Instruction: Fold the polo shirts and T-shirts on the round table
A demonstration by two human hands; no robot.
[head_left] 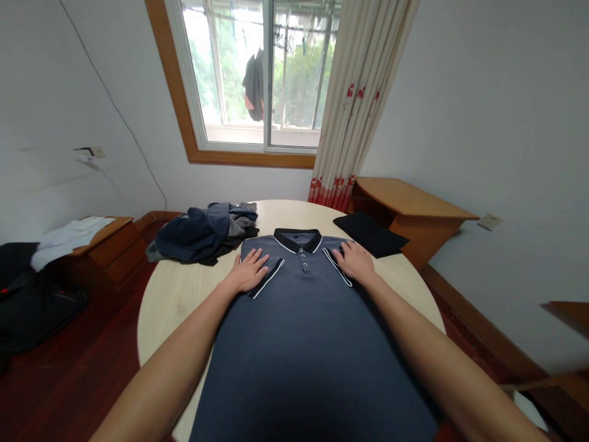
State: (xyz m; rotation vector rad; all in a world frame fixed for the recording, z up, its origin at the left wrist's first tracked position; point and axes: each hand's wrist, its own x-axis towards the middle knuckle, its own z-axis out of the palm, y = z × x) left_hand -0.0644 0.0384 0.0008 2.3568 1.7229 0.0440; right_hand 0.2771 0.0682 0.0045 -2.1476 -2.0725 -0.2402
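A dark grey-blue polo shirt (297, 331) lies front side up on the round table (175, 301), its black collar with white edging toward the window. Both short sleeves are folded inward over the chest. My left hand (250, 271) rests flat on the sleeve at the left, fingers spread. On the other side, my right hand (357, 261) lies on the right sleeve near the shoulder, fingers stretched out and slightly bent. The shirt's lower end runs toward me and out of the picture.
A heap of crumpled dark clothes (202, 230) sits at the table's far left. A folded black cloth (370, 233) lies at the far right. Beyond the table stand a wooden desk (409, 196) and a curtain (352, 104). A low wooden cabinet (113, 255) is at the left.
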